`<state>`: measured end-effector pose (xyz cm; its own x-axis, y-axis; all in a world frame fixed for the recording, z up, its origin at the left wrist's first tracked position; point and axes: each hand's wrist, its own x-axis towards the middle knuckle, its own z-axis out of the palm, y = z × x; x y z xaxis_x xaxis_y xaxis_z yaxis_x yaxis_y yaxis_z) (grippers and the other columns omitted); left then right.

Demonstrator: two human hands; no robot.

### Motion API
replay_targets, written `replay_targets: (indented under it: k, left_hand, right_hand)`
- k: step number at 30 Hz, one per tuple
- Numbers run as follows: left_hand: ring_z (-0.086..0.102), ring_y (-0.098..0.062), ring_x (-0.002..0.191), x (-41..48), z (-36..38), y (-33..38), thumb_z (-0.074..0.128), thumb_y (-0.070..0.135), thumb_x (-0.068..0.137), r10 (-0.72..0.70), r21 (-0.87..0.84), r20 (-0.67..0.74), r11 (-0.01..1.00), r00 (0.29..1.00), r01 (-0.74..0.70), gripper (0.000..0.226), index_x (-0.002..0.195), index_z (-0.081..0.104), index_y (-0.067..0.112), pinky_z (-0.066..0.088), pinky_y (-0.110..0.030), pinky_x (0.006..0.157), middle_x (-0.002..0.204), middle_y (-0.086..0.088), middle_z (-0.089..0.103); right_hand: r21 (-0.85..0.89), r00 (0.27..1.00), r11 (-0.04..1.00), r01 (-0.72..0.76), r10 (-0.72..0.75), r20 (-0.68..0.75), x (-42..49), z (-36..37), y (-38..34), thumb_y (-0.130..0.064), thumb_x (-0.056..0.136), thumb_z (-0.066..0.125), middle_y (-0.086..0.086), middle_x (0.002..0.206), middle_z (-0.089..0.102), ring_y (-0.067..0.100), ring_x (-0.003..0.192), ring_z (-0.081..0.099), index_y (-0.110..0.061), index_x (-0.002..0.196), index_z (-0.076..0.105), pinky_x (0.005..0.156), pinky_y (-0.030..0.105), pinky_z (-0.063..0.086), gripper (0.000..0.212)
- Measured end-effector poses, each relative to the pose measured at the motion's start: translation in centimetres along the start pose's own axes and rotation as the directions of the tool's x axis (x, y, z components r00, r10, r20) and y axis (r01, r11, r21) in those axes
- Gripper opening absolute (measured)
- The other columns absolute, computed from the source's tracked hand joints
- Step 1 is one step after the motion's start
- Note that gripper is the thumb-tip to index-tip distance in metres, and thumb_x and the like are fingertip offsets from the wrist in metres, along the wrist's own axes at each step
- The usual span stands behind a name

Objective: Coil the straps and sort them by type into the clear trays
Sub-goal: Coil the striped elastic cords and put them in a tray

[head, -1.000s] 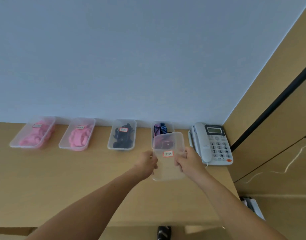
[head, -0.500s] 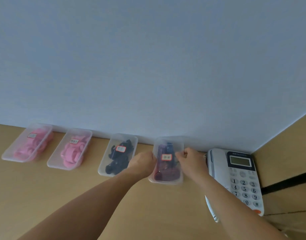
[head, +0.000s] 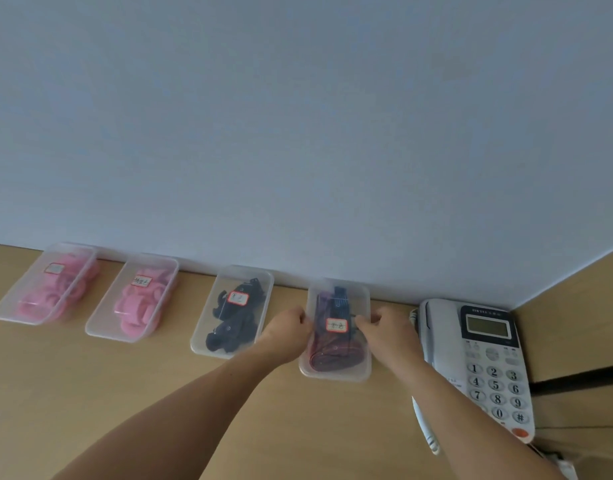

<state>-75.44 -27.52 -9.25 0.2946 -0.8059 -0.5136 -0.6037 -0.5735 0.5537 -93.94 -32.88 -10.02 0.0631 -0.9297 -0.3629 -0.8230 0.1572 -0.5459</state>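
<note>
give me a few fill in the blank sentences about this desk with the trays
The row on the desk has ____ trays.
The leftmost tray holds ____ straps.
The left hand and right hand grip the rightmost tray, which sits beside the ____.
The third tray from the left holds ____ straps.
Missing: four, pink, phone, black.

Two bare forearms reach in from 7 and 5 o'clock, converging toward 12. The left hand (head: 288, 333), fingers curled, grips the tray (head: 334, 375) at its 9 o'clock edge. The right hand (head: 384, 332), also curled, pinches its 3 o'clock edge.
</note>
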Motion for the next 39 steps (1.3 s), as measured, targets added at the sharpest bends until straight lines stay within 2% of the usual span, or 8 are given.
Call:
replay_targets:
  k: [4, 7, 10, 14, 19, 27, 31, 39]
  left_hand:
    - [0.06, -0.021, 0.067, -0.3, -0.4, -0.3, 0.042, 0.02, 0.095, -0.036, -0.188, 0.076, 0.981, 0.996, 0.05, 0.014, 0.085, 0.05, 0.015, 0.04, -0.022, 0.046, 0.086, -0.011, 0.065]
    - [0.061, -0.022, 0.076, -0.3, -0.4, -0.2, 0.046, 0.022, 0.096, -0.034, -0.254, 0.086, 0.966, 0.996, 0.055, 0.011, 0.1, 0.054, 0.015, 0.046, -0.028, 0.058, 0.099, -0.014, 0.068]
    - [0.052, -0.024, 0.119, -0.1, 0.3, 0.0, 0.053, 0.023, 0.093, 0.145, 0.07, -0.096, 0.988, 0.985, -0.139, 0.053, 0.143, 0.035, 0.022, 0.047, -0.038, 0.096, 0.136, -0.007, 0.049]
    - [0.001, -0.025, 0.151, 0.1, 1.8, 1.2, 0.047, 0.033, 0.095, 0.481, 0.524, -0.106, 0.771, 0.87, -0.362, 0.075, 0.156, 0.005, 0.019, 0.011, -0.039, 0.121, 0.165, -0.004, 0.004]
    - [-0.022, -0.022, 0.15, 0.5, 4.4, 2.2, 0.018, 0.045, 0.102, 0.546, 0.6, -0.001, 0.671, 0.838, -0.436, 0.069, 0.156, -0.002, 0.007, -0.014, -0.037, 0.12, 0.164, -0.006, -0.016]
    - [-0.029, -0.021, 0.147, 0.7, 5.3, 0.9, -0.007, 0.054, 0.09, 0.56, 0.627, 0.029, 0.635, 0.828, -0.451, 0.077, 0.153, -0.014, 0.011, -0.021, -0.037, 0.118, 0.161, -0.007, -0.025]
    - [-0.031, -0.022, 0.146, 0.7, 5.4, 0.9, -0.003, 0.053, 0.093, 0.568, 0.628, 0.01, 0.637, 0.823, -0.447, 0.073, 0.152, -0.015, 0.011, -0.024, -0.036, 0.116, 0.16, -0.007, -0.026]
    - [-0.022, -0.024, 0.149, 1.0, 5.5, 1.0, 0.016, 0.047, 0.097, 0.591, 0.619, -0.029, 0.644, 0.806, -0.45, 0.073, 0.157, 0.003, 0.009, -0.021, -0.038, 0.117, 0.164, -0.012, -0.011]
  right_hand:
    - [-0.064, 1.0, 0.998, 0.01, -0.009, 0.006, -0.2, -0.5, 0.0, -0.05, 0.088, 0.056, -0.009, 0.07, 0.063, 0.007, 0.064, 0.056, -0.023, 0.077, 0.059, 0.051, 0.024, 0.036, 0.029]
    - [-0.147, 0.999, 0.989, 0.003, -0.009, -0.037, -0.5, -0.6, -0.1, -0.054, 0.088, 0.055, -0.013, 0.068, 0.059, 0.004, 0.061, 0.051, -0.026, 0.075, 0.058, 0.049, 0.023, 0.033, 0.031]
    - [-0.201, 0.998, 0.98, 0.01, -0.022, -0.058, -0.9, -0.5, 0.0, -0.056, 0.088, 0.054, -0.015, 0.067, 0.055, 0.005, 0.06, 0.049, -0.028, 0.073, 0.056, 0.049, 0.022, 0.031, 0.032]
    - [-0.17, 0.999, 0.985, 0.016, -0.025, -0.049, -0.8, -0.3, 0.1, -0.055, 0.089, 0.056, -0.011, 0.069, 0.058, 0.013, 0.065, 0.054, -0.024, 0.075, 0.059, 0.049, 0.024, 0.032, 0.033]
    - [-0.181, 0.997, 0.983, 0.001, -0.015, -0.074, -1.0, 0.0, 0.2, -0.053, 0.087, 0.057, -0.013, 0.064, 0.054, 0.01, 0.059, 0.048, -0.024, 0.077, 0.062, 0.047, 0.023, 0.029, 0.032]
    - [-0.056, 0.999, 0.998, -0.008, 0.009, 0.032, -0.2, -0.7, 0.6, -0.05, 0.095, 0.043, -0.003, 0.065, 0.059, 0.012, 0.06, 0.053, -0.02, 0.067, 0.054, 0.05, 0.028, 0.031, 0.043]
    - [-0.004, 0.998, 1.0, -0.01, 0.01, -0.056, 2.4, -1.6, -0.6, -0.047, 0.097, 0.039, 0.0, 0.064, 0.056, 0.014, 0.058, 0.051, -0.016, 0.066, 0.054, 0.05, 0.027, 0.028, 0.046]
    - [0.275, 0.992, 0.953, -0.128, 0.123, 0.033, 5.9, -0.4, -0.1, -0.055, 0.086, 0.057, -0.003, 0.067, 0.066, 0.018, 0.067, 0.063, -0.017, 0.07, 0.064, 0.056, 0.029, 0.043, 0.042]
